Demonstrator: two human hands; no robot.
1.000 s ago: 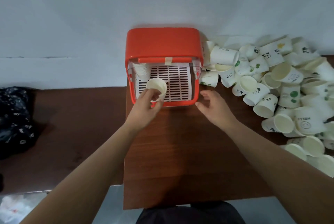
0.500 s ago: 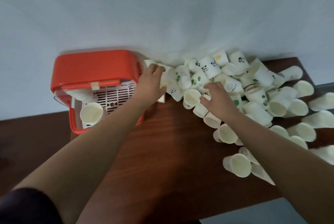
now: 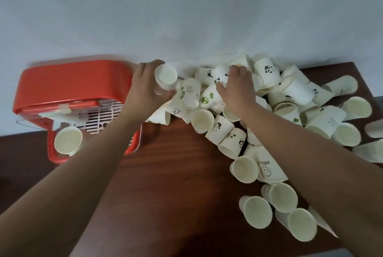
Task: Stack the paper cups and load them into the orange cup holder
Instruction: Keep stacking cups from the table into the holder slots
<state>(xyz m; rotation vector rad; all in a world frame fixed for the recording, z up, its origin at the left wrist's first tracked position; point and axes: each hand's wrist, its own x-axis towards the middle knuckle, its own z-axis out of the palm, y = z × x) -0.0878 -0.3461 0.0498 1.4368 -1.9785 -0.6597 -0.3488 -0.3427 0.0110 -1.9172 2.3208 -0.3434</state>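
The orange cup holder [image 3: 72,82] stands at the left on the wooden table, its white slatted tray showing. A stack of cups [image 3: 68,141] lies in its front left, open mouth toward me. My left hand [image 3: 145,88] grips a white paper cup [image 3: 165,76] beside the holder's right end, mouth facing me. My right hand [image 3: 238,88] reaches into the pile of paper cups [image 3: 290,99], fingers curled round a cup [image 3: 240,66] at the back by the wall; the hand hides most of that cup.
Loose cups with panda, leaf and smiley prints spread over the table's right half, from the wall to the near right edge [image 3: 300,223]. Bare brown tabletop [image 3: 176,184] lies between my arms. A pale wall rises right behind the holder and pile.
My left hand left the stack in the holder, moved right and picked a cup from the pile's left end. My right hand reached further back into the pile. The camera turned right.
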